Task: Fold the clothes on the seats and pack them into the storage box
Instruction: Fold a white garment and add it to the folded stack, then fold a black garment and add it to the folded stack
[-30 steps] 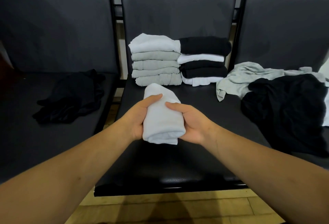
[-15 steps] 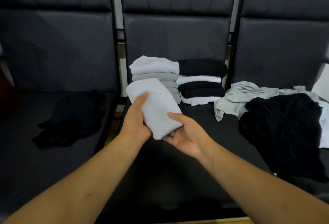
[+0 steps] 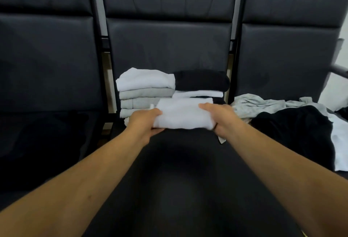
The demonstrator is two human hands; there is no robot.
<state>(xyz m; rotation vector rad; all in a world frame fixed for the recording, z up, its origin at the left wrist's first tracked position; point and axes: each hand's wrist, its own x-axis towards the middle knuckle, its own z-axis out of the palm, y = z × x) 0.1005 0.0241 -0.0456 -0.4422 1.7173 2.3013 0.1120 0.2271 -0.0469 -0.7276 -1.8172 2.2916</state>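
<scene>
Evidently the left hand (image 3: 145, 123) and right hand (image 3: 222, 118) held the folded white garment (image 3: 183, 114) level, a grip clasping either end, for the folded stacks (image 3: 146, 90) just beyond.

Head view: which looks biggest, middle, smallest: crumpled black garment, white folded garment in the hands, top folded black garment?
1. crumpled black garment.
2-3. held white folded garment and top folded black garment look alike; the held one is nearer, so no ranking.
</scene>
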